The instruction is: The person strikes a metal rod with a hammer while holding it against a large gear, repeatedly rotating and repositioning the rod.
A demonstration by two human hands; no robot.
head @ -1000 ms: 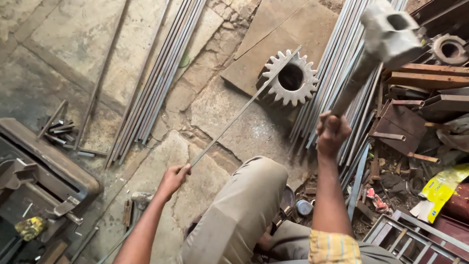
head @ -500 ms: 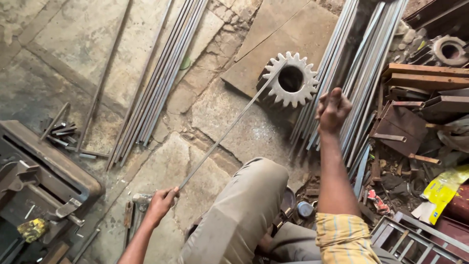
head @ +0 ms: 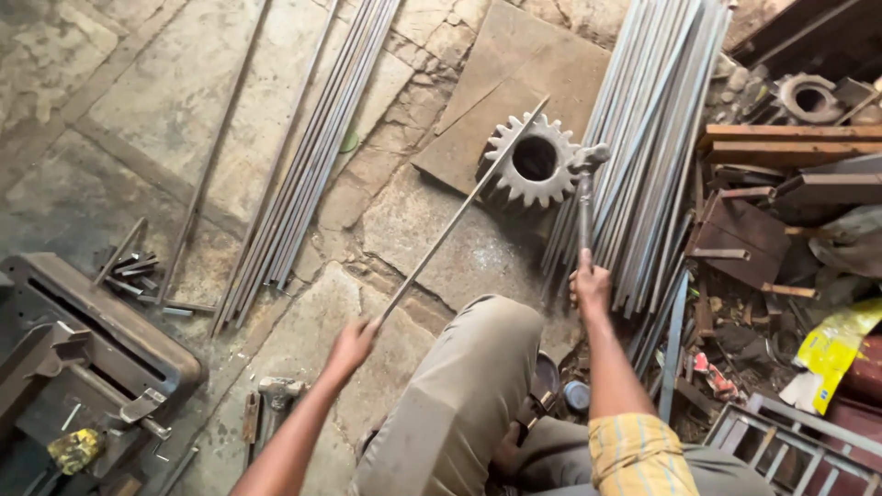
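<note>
A crumpled yellow packet (head: 831,354) lies among the metal scrap at the near right, and a smaller yellowish wrapper (head: 73,450) sits on the machine at the near left.

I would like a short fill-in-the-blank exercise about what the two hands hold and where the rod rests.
1. The right hand holds a ____ by its handle.
2. The left hand grips one end of a thin metal ____.
3. The far end of that piece lies across a toothed ____ on the stone floor.

Missing words: hammer; rod; gear
</note>
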